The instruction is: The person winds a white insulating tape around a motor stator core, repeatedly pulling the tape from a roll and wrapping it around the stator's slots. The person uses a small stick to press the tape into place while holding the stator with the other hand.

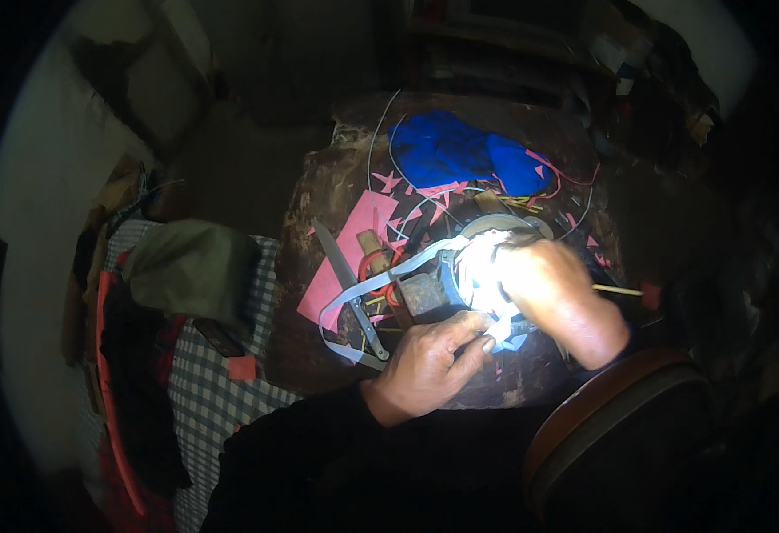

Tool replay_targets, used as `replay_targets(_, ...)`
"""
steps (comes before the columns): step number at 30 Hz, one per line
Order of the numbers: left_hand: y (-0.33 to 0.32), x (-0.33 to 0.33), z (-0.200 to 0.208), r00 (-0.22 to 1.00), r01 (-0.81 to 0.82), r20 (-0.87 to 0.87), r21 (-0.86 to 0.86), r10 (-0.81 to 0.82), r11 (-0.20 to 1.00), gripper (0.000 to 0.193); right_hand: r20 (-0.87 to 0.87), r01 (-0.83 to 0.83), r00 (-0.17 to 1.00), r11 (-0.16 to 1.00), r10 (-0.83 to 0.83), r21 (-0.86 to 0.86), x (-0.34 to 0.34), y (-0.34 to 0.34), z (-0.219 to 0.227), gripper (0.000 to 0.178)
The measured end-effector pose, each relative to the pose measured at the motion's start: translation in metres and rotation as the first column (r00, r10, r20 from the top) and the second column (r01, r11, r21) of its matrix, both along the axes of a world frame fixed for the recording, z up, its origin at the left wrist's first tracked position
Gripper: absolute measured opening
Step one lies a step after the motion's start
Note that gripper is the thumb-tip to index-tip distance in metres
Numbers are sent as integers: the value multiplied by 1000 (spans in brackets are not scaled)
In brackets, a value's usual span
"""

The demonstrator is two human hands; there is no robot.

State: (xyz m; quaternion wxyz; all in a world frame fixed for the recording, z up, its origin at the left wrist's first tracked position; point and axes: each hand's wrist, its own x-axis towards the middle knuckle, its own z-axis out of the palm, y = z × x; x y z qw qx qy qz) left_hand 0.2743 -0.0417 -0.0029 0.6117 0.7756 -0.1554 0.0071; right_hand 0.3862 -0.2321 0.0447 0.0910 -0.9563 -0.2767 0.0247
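My left hand (429, 364) is closed in a pinch at the near side of the work table. Between its thumb and fingers is a small pale piece, washed out by glare. My right hand (563, 293) reaches over a brightly lit, whitish object (483, 271); its fingers are lost in glare and blur. Beside that object stands a dark metal block (423, 293). A grey-white strip (367, 286) loops leftward from there across the table. Left of the hands lie a knife (338, 256) and orange-handled scissors (374, 265).
Pink paper (367, 222) lies on the dark wooden table (318, 178), with several pink scraps around. Farther back are a blue cloth (443, 151) and thin looping wire (371, 147). A thin stick (619, 290) juts out right. At left, a green cap (185, 266) rests on checked cloth (220, 382).
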Motion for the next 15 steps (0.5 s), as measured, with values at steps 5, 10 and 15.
replay_targets(5, 3, 0, -1, 999, 43, -14, -54, -43, 998, 20, 260, -174, 949, 984, 177, -33, 16, -19, 57, 21)
replay_targets(10, 5, 0, -4, 997, 26, 67, -6, -25, 1000, 18, 412, -475, 763, 865, 497, -164, 33, 12, 70, 16)
replay_targets(15, 5, 1, -7, 994, 7, 108, -15, -6, 1000, 17, 359, -561, 685, 773, 634, -295, 45, 38, 67, 15)
